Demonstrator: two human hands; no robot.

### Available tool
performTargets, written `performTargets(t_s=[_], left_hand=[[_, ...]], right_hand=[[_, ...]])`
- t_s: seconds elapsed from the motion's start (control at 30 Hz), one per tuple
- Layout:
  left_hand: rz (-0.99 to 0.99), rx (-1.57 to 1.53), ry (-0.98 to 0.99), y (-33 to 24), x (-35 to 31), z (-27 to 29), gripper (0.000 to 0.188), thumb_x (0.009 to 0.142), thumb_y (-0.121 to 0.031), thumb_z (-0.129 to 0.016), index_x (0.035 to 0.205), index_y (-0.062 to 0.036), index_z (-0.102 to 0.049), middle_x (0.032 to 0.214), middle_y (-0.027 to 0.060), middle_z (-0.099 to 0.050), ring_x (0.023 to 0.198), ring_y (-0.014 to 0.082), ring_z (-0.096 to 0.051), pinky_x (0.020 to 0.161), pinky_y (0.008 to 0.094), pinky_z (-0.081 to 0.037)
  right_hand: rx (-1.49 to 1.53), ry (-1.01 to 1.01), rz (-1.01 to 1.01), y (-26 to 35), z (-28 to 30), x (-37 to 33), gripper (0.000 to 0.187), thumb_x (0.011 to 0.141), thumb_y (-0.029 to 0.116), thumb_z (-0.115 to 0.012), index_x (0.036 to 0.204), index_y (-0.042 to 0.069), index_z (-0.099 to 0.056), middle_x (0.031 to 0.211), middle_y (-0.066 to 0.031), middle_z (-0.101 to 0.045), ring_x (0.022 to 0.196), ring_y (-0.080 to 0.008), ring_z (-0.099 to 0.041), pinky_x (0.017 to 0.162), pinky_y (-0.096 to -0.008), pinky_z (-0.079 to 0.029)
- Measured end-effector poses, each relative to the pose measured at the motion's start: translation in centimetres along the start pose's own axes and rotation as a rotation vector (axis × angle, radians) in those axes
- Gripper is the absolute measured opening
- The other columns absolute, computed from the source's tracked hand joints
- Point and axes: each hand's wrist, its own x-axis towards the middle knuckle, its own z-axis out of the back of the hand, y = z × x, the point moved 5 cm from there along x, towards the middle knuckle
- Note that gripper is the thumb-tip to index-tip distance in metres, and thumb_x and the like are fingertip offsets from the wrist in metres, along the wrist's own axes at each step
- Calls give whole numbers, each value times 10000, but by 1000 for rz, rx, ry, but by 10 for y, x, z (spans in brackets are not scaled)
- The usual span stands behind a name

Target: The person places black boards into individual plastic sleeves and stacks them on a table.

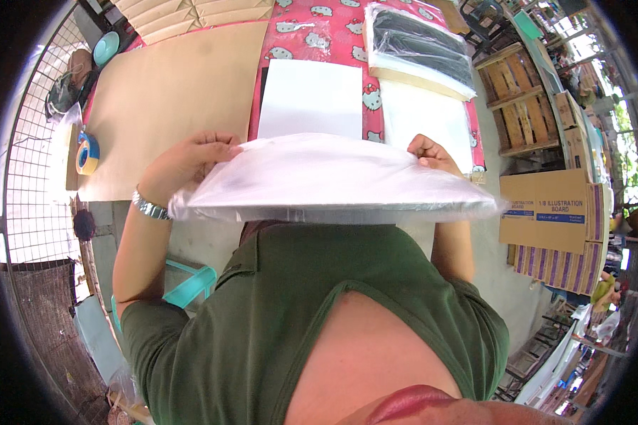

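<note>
A see-through plastic bag (pixel 319 170) with a flat white stack inside is held up close to my body, its long straight edge toward me. My left hand (pixel 204 156) pinches its far left corner, fingers closed on the film. At the far right corner, my right hand (pixel 432 154) grips the plastic between curled fingers and thumb. Just beyond the bag, a white sheet or board (pixel 310 95) lies on the table, a dark edge showing along its left side. The bag covers the near end of that white piece.
A large brown board (pixel 184 106) covers the table's left side, with a tape roll (pixel 86 154) at its edge. Plastic-wrapped black boards (pixel 418 46) lie on white sheets (pixel 429 127) at right. Cardboard boxes (pixel 546 205) stand right of the table; a teal stool (pixel 191 283) is by my left arm.
</note>
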Motion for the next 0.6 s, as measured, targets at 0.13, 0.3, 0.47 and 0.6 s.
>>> performTargets(t_s=[0.13, 0.3, 0.47, 0.6], left_hand=[[57, 84, -185, 43, 29, 49, 94, 829, -120, -613, 848, -28, -601, 736, -11, -589, 633, 45, -541, 589, 201, -446], [71, -39, -207, 95, 68, 74, 118, 856, -148, -594, 889, -36, -609, 753, -34, -566, 697, 55, -522, 638, 220, -443], [162, -167, -229, 150, 112, 125, 60, 835, -134, -629, 820, -82, -602, 778, -34, -577, 761, 67, -517, 703, 224, -427], [56, -68, -249, 156, 131, 142, 68, 837, -130, -626, 837, -68, -600, 787, -23, -582, 742, 81, -529, 677, 235, -445]], right_hand=[[46, 25, -111, -39, 14, 12, 208, 793, 62, -641, 977, 17, -555, 871, -39, -596, 775, -89, -570, 707, -215, -466], [13, -51, -243, -81, 49, 28, 240, 792, -24, -615, 1016, 23, -545, 928, -37, -590, 813, -104, -574, 757, -228, -477], [-9, -159, -346, -113, 68, 49, 247, 797, -12, -633, 1026, 23, -548, 888, -23, -574, 789, -97, -569, 736, -205, -459], [-82, -221, -316, -122, 89, 61, 253, 791, -7, -649, 1021, 31, -550, 851, -8, -571, 770, -92, -565, 666, -200, -439]])
